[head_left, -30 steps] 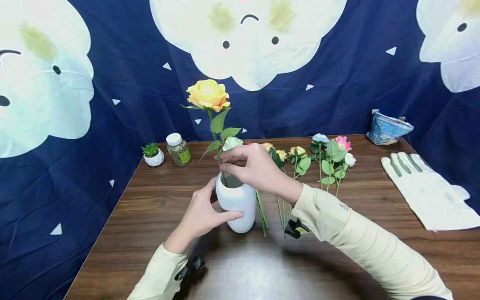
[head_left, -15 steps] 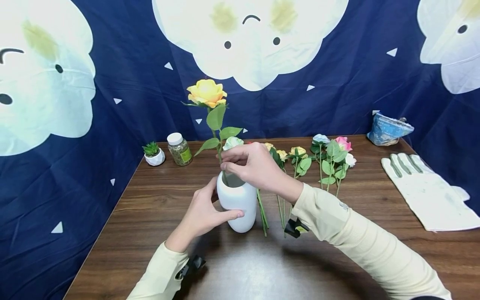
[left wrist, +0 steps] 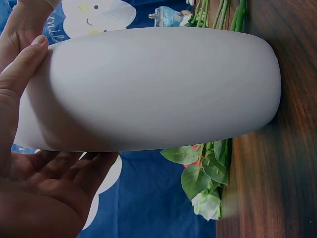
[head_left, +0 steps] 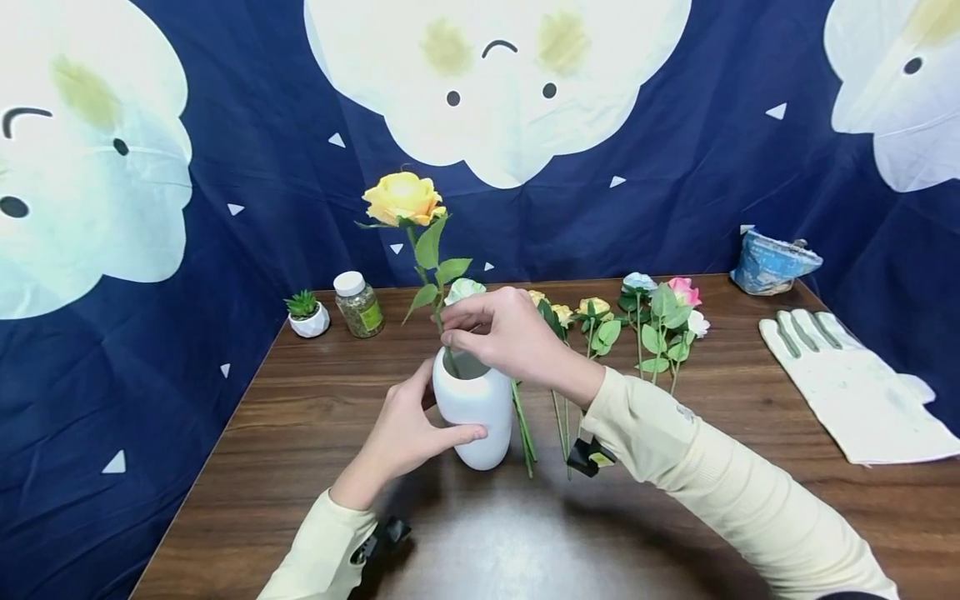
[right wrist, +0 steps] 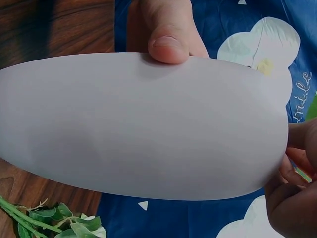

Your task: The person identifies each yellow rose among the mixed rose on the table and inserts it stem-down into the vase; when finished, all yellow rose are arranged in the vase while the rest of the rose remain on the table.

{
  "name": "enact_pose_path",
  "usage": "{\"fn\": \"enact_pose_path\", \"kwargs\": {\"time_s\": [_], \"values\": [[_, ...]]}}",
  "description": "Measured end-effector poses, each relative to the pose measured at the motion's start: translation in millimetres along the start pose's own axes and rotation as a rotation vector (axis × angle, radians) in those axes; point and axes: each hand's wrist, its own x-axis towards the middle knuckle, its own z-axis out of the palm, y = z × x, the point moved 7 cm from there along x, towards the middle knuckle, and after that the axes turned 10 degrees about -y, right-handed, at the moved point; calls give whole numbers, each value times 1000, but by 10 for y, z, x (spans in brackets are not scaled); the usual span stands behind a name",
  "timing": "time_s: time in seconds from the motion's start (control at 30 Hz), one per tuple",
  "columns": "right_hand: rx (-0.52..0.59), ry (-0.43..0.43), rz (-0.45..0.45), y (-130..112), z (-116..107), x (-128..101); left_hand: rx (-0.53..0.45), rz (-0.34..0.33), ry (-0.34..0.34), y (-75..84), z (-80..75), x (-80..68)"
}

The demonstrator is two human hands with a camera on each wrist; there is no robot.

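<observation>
A white vase (head_left: 472, 417) stands upright in the middle of the wooden table. My left hand (head_left: 401, 437) grips it from the left side, thumb across the front and fingers behind. Over the vase's mouth, my right hand (head_left: 510, 333) pinches the green stem of a yellow rose (head_left: 403, 200) between thumb and fingers. The stem's lower end is inside the mouth, and the bloom leans a little left above it. In the left wrist view the vase (left wrist: 153, 89) fills the middle, with the left hand around its upper part. The right wrist view shows the right hand (right wrist: 297, 178) at the rim.
Behind and right of the vase lie several flowers, among them a pale green one (head_left: 465, 290), yellow roses (head_left: 595, 307) and a pink rose (head_left: 684, 291). A potted succulent (head_left: 307, 315) and a lidded jar (head_left: 358, 305) stand back left. Gloves (head_left: 855, 383) and a blue pouch (head_left: 772, 262) are at right.
The yellow rose's bloom has shifted slightly left and its leaves have turned a little. Both hands keep their holds on the vase and the stem.
</observation>
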Motion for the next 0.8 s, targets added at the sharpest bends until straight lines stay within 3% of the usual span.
{"fn": "enact_pose_path", "kwargs": {"time_s": [0.2,0.4,0.5,0.67,0.8], "values": [[-32,29,6,3,-17,-28,-6,-15,-9,-9,-2,-1],[-46,183,-10,89,-232,-216,-13,2,2,-1,-3,15],[80,252,12,259,-430,-376,-13,6,7,-1,-11,26],[403,442,86,637,-822,-729,-7,1,8,-14,-25,27],[506,557,105,868,-1044,-989,-18,3,5,-25,-7,36]]}}
